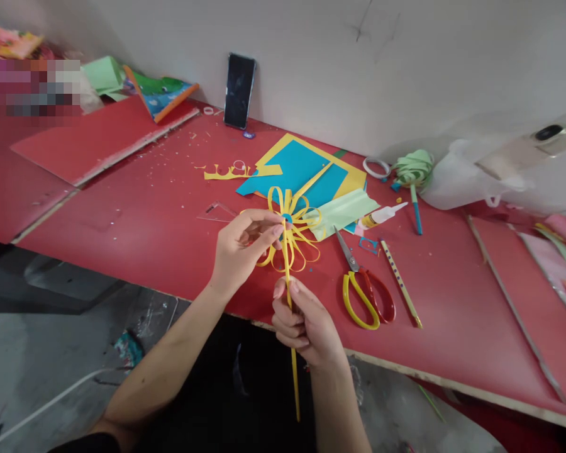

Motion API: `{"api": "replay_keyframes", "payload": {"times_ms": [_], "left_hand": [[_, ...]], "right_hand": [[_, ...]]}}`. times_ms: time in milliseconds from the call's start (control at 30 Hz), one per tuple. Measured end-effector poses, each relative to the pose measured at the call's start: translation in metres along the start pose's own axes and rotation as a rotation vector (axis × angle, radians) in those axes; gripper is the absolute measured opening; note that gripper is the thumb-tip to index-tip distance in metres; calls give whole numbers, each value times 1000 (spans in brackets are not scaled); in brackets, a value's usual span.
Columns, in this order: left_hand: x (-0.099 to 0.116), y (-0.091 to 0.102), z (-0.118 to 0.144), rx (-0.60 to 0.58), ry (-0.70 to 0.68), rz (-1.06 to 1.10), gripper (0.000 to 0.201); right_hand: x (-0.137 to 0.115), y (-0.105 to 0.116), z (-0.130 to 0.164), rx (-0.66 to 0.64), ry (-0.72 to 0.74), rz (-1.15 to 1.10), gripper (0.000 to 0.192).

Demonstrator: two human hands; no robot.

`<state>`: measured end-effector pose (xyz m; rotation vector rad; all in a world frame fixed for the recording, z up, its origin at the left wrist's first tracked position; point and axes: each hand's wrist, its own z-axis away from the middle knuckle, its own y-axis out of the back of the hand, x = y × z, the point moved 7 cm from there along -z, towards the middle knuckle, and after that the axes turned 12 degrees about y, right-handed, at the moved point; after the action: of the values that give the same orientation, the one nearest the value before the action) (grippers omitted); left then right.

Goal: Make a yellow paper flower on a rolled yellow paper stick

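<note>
A yellow paper flower (290, 225) made of looped strips, with a small blue centre, is held above the red table (136, 207). My left hand (243, 248) pinches the flower at its centre with thumb and fingertips. My right hand (304, 324) is closed around a long yellow paper strip (294, 377) that runs from the flower's centre down past the table's front edge. Both hands are near the front edge of the table.
Yellow-and-red scissors (365, 292) and a dotted stick (400, 282) lie right of my hands. A glue bottle (382, 216), blue and yellow paper sheets (302, 168), a pale green sheet (346, 211), a green strip bundle (412, 168) and a phone (239, 90) against the wall lie behind.
</note>
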<state>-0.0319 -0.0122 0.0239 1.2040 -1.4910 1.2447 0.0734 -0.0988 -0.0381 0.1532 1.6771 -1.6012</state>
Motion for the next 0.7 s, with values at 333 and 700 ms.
{"api": "replay_keyframes", "payload": {"times_ms": [333, 700], "left_hand": [[-6, 2, -4, -65, 28, 156, 7], [-8, 0, -4, -120, 52, 106, 10]], "right_hand": [[1, -2, 0, 10, 20, 72, 24], [0, 0, 2, 41, 34, 102, 25]]}}
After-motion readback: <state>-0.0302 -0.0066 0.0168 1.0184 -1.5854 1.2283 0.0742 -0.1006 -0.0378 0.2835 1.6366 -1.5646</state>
